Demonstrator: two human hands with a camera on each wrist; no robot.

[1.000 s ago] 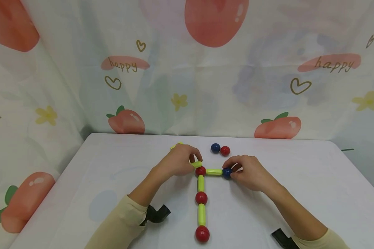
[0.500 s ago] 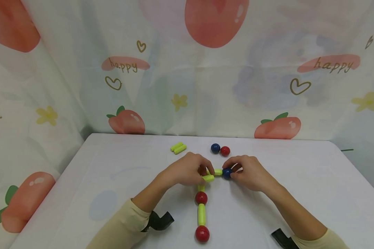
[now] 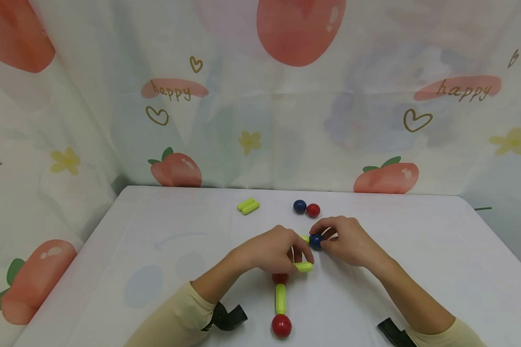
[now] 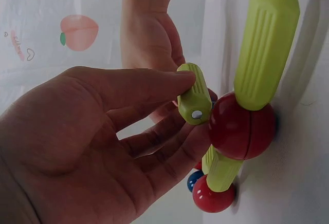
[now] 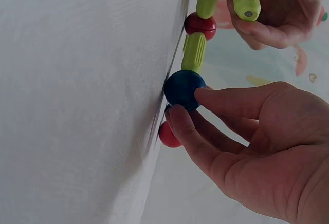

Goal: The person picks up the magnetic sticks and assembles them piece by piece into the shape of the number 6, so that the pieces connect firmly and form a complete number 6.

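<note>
Rod [image 3: 304,267] and blue ball [image 3: 316,242] held
The rod is pinched by the left hand [image 3: 275,250] near a red ball [image 4: 243,126], the blue ball by the right hand [image 3: 350,242].

My left hand [image 3: 280,251] partly hid a red ball [image 3: 280,279] and a green stick [image 3: 305,238], my sleeves [image 3: 173,315] were cut off at the bottom edge

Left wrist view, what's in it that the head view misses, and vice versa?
Only the left wrist: the silver tip of the held lime stick, and the chain's farthest red ball, hidden by the left hand in the head view.
Only the head: two loose lime sticks, the right sleeve.
Both: the left hand, right hand, held stick and middle red ball.
</note>
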